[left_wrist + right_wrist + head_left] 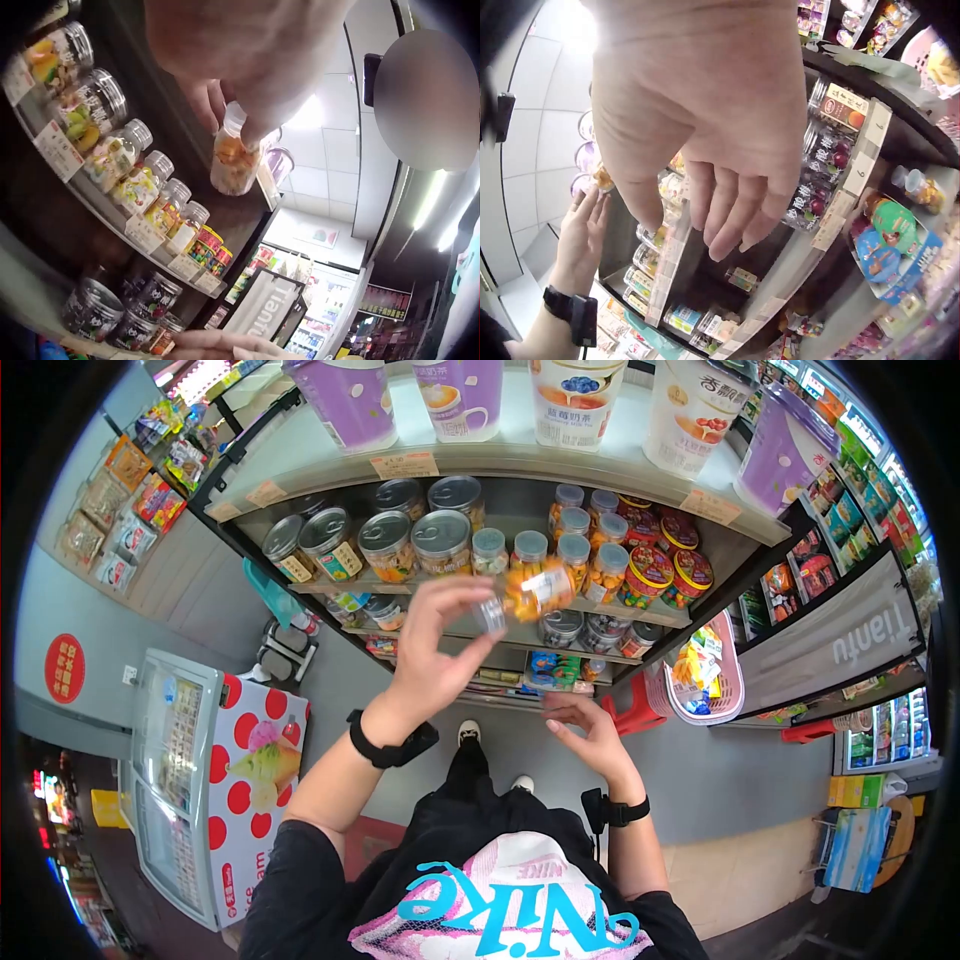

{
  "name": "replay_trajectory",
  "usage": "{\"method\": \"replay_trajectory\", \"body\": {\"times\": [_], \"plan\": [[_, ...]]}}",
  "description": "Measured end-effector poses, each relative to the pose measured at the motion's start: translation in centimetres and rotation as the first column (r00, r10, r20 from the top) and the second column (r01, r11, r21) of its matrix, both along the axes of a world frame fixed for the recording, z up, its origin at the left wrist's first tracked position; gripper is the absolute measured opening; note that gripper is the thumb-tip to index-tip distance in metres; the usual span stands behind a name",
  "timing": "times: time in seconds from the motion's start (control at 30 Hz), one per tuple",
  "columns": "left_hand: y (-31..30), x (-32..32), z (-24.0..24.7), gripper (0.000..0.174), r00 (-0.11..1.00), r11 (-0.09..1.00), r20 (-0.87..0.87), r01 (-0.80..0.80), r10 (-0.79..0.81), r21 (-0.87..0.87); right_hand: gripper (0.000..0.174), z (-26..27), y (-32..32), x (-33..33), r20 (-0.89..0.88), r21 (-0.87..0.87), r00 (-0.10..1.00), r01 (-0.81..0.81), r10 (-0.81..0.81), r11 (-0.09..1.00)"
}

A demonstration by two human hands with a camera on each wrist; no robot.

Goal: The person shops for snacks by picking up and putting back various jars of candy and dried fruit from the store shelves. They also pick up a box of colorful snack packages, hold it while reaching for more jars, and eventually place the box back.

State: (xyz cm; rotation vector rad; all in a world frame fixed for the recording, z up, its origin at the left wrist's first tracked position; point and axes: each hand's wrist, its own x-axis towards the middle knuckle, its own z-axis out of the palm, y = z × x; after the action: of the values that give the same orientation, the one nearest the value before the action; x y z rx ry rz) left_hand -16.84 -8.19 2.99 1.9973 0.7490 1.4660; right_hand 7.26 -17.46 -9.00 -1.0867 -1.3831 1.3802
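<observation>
My left hand [440,645] pinches a small clear jar of orange sweets [540,592] by its cap end, in front of the snack shelves. The jar lies sideways and is blurred in the head view. From the left wrist, the jar [232,163] hangs beneath the thumb and fingertips, its cap partly hidden by them. Lower and to the right, my right hand [592,740] hangs with loosely bent fingers and nothing in it. Similar capped jars [572,550] stand in rows on the shelf just behind the held one.
Milk tea cups [575,405] line the top shelf. Wide tins [385,538] and round candy tubs [650,570] share the shelf below. A pink basket [735,690] of snacks sits on a red stool [640,705] at right. An ice cream freezer [215,790] stands left.
</observation>
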Motion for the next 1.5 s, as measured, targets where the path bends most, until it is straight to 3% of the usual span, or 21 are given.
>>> {"method": "replay_trajectory", "body": {"times": [0.1, 0.13, 0.2, 0.23, 0.37, 0.47, 0.6, 0.67, 0.7, 0.77, 0.9, 0.97, 1.0, 1.1, 1.17, 1.2, 1.27, 1.37, 1.4, 1.43, 1.5], "plan": [[3.0, 1.2, 1.0, 0.047, 0.982, 0.974, -0.011, -0.187, 0.19, 0.126, 0.042, -0.3, -0.2, 0.3, 0.019, -0.008, 1.0, 0.016, -0.016, 1.0], [3.7, 1.8, 1.5, 0.047, 0.982, 0.975, -0.013, -0.183, 0.187, 0.127, 0.04, -0.4, -0.3, 0.4, 0.013, -0.016, 0.999, 0.037, -0.036, 0.999], [5.2, 2.6, 2.4, 0.044, 0.94, 0.935, -0.103, -0.303, 0.325, 0.182, 0.039, -0.5, -0.4, 0.7, 0.021, -0.02, 0.999, 0.044, -0.043, 0.999], [6.4, 2.8, 2.6, 0.041, 0.918, 0.906, -0.148, -0.319, 0.369, 0.279, 0.039, -0.6, -0.5, 0.8, 0.031, -0.023, 0.998, 0.047, -0.047, 0.999], [9.6, 4.3, 3.0, 0.041, 0.84, 0.878, -0.292, -0.374, 0.457, 0.297, 0.038, -1.3, -0.8, 1.3, 0.034, -0.018, 0.996, 0.078, -0.077, 0.997], [11.5, 4.9, 3.5, 0.042, 0.763, 0.895, -0.468, -0.392, 0.446, 0.213, 0.038, -1.6, -1.0, 1.6, 0.031, -0.025, 0.995, 0.093, -0.092, 0.995], [14.2, 4.6, 2.6, 0.043, 0.702, 0.911, -0.581, -0.346, 0.411, 0.226, 0.037, -1.7, -1.3, 1.8, 0.007, -0.035, 0.995, 0.104, -0.104, 0.994], [14.3, 4.7, 2.9, 0.042, 0.773, 0.961, -0.597, -0.277, 0.215, -0.013, 0.037, -1.8, -1.5, 1.8, -0.002, -0.037, 0.994, 0.11, -0.11, 0.993], [14.3, 4.7, 3.0, 0.042, 0.773, 0.961, -0.598, -0.276, 0.214, -0.012, 0.037, -2.1, -1.5, 1.9, -0.005, -0.035, 0.993, 0.115, -0.115, 0.993], [14.0, 4.7, 3.6, 0.037, 0.764, 0.948, -0.64, -0.258, 0.083, -0.185, 0.037, -2.2, -1.7, 2.0, -0.009, -0.033, 0.993, 0.121, -0.122, 0.992], [14.2, 4.4, 2.9, 0.034, 0.764, 0.964, -0.645, -0.169, -0.003, -0.204, 0.036, -2.2, -1.9, 2.1, -0.01, -0.051, 0.994, 0.107, -0.108, 0.993], [13.7, 4.6, 2.2, 0.035, 0.723, 0.976, -0.658, -0.12, 0.21, 0.179, 0.036, -2.2, -1.9, 2.1, -0.004, -0.06, 0.995, 0.1, -0.101, 0.993], [13.6, 4.6, 1.9, 0.035, 0.723, 0.976, -0.658, -0.122, 0.21, 0.178, 0.036, -2.4, -1.9, 2.0, -0.01, -0.053, 0.995, 0.101, -0.102, 0.993], [10.8, 4.8, 3.1, 0.033, 0.781, 0.958, -0.556, -0.214, 0.284, 0.189, 0.037, -2.6, -1.9, 2.0, 0.008, -0.044, 0.995, 0.095, -0.095, 0.995], [8.2, 4.6, 3.6, 0.026, 0.941, 0.97, -0.293, -0.107, 0.17, 0.219, 0.037, -2.6, -2.2, 2.1, 0.025, -0.051, 0.996, 0.09, -0.089, 0.995], [6.9, 4.0, 2.6, 0.026, 0.939, 0.973, -0.303, -0.104, 0.164, 0.207, 0.037, -2.4, -2.2, 2.2, 0.035, -0.052, 0.995, 0.093, -0.091, 0.994], [3.9, 2.3, -1.1, 0.021, 0.902, 0.955, -0.429, 0.092, 0.04, 0.283, 0.038, -2.5, -2.4, 2.4, 0.032, -0.064, 0.995, 0.102, -0.1, 0.993], [-1.5, 0.5, -9.7, 0.026, 0.789, 0.972, -0.57, 0.216, -0.23, -0.094, 0.037, -3.0, -2.7, 3.0, 0.04, -0.056, 0.99, 0.136, -0.134, 0.989], [-2.6, -0.1, -12.6, 0.03, 0.736, 0.949, -0.599, 0.233, -0.316, -0.214, 0.037, -3.2, -2.9, 3.1, 0.035, -0.068, 0.989, 0.144, -0.142, 0.987], [-3.2, -1.1, -15.7, 0.03, 0.729, 0.944, -0.599, 0.241, -0.33, -0.226, 0.037, -3.3, -3.1, 3.3, 0.04, -0.071, 0.988, 0.153, -0.151, 0.986], [-3.7, -3.9, -21.7, 0.039, 0.681, 0.97, -0.7, 0.068, -0.217, -0.235, 0.037, -3.4, -3.7, 3.6, 0.046, -0.076, 0.985, 0.17, -0.167, 0.983]]}}
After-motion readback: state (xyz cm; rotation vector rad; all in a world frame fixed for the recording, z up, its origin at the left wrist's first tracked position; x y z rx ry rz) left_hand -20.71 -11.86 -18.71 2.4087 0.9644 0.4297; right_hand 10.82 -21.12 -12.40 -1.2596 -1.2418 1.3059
